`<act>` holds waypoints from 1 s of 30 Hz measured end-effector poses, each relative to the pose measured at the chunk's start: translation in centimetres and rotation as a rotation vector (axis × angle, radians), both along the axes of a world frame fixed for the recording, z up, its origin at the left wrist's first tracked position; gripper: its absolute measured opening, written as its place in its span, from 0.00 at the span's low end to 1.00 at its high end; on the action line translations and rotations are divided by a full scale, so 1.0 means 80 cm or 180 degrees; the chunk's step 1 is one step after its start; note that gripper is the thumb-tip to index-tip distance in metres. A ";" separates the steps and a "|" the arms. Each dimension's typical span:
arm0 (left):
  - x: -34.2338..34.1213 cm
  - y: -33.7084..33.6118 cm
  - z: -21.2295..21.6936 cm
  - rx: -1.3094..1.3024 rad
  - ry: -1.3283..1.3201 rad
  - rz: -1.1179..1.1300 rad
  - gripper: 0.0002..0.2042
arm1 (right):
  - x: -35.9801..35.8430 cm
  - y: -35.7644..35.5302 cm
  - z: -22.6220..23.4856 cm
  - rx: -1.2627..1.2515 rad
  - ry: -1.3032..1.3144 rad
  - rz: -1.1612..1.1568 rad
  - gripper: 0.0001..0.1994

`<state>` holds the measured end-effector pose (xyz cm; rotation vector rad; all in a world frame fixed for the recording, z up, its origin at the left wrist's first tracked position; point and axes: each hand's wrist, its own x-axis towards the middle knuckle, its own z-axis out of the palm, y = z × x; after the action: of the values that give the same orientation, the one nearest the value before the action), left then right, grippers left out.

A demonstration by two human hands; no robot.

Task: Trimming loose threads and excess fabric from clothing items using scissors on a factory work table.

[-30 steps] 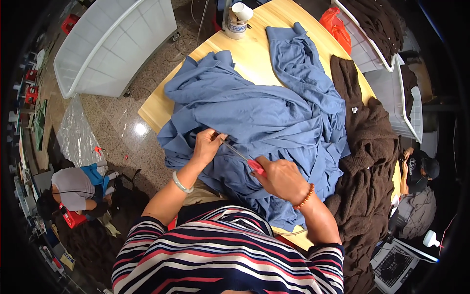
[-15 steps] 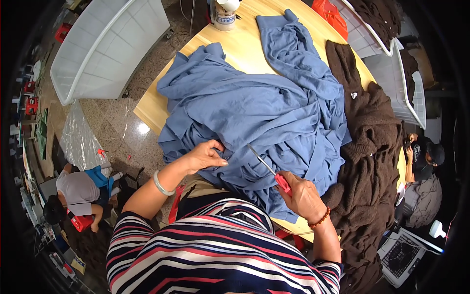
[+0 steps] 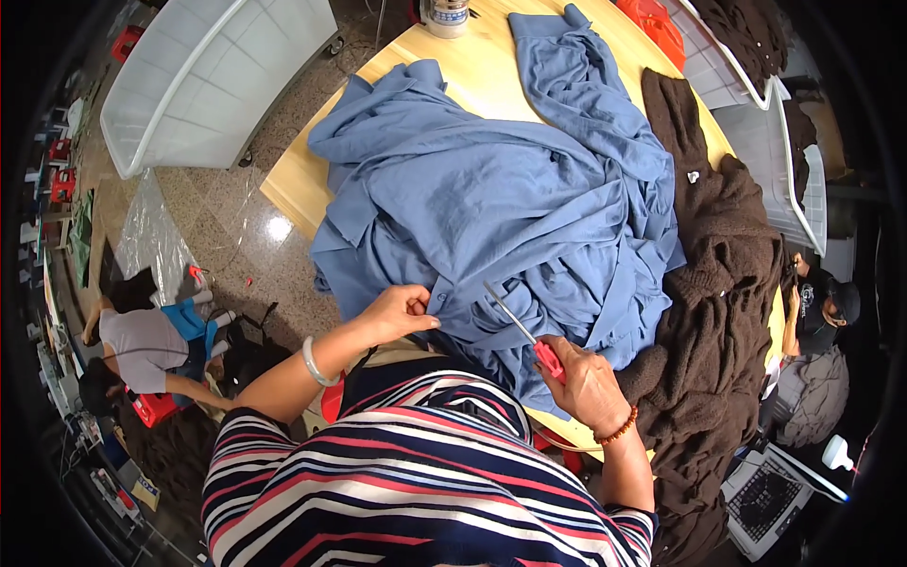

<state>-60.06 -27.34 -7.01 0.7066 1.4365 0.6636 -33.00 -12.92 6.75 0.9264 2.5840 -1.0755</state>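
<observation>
A heap of blue garments (image 3: 501,189) covers most of a light wooden table (image 3: 298,194). My left hand (image 3: 402,310) pinches the near edge of the blue fabric at the table's front. My right hand (image 3: 590,383) grips red-handled scissors (image 3: 524,333) whose thin metal blades point up and left toward the pinched fabric edge. A bangle is on my left wrist and a bead bracelet on my right.
Brown garments (image 3: 723,283) lie piled along the table's right side. A white jar (image 3: 447,14) stands at the far edge. White plastic bins (image 3: 213,80) stand at the left and right (image 3: 794,161). One person crouches on the floor at left (image 3: 142,345), another sits at right (image 3: 822,302).
Both my hands have drawn back toward my body at the fabric's near edge. The scissors now point up-left beside my left hand's pinch.
</observation>
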 end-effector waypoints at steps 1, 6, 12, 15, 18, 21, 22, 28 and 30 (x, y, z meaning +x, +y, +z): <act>0.008 -0.004 0.000 0.0537 0.0832 -0.0106 0.08 | -0.001 -0.001 -0.001 -0.0008 -0.0011 0.0038 0.16; 0.009 -0.003 -0.022 0.0582 0.0359 0.0419 0.09 | 0.000 -0.015 0.004 -0.0083 -0.0477 0.0410 0.16; -0.026 0.005 -0.027 -0.0190 -0.2279 0.1696 0.04 | -0.017 -0.033 -0.003 0.0014 -0.0325 0.0982 0.16; -0.049 0.011 -0.014 -0.0185 -0.3131 0.1762 0.04 | -0.029 -0.024 -0.006 0.0253 -0.0230 0.0678 0.14; -0.047 0.029 0.015 -0.0151 -0.2814 0.2014 0.03 | -0.037 -0.018 0.000 0.0397 -0.0070 0.0532 0.13; -0.051 0.034 0.007 -0.0081 -0.2716 0.1789 0.03 | -0.044 0.002 0.007 0.0665 -0.0076 0.0245 0.13; -0.050 0.035 0.006 -0.0071 -0.2640 0.1666 0.04 | -0.046 0.005 0.007 0.0673 -0.0072 0.0241 0.13; -0.052 0.036 -0.024 -0.0018 -0.2690 0.1482 0.05 | -0.047 -0.008 0.000 0.0502 0.0006 0.1048 0.13; -0.055 0.033 -0.025 -0.0184 -0.3039 0.1610 0.06 | -0.043 -0.012 -0.003 0.0395 0.0038 0.1083 0.13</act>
<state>-64.43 -24.74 -9.02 -0.0781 0.7130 1.1448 -36.43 -13.89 6.55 0.4755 2.7107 -0.8382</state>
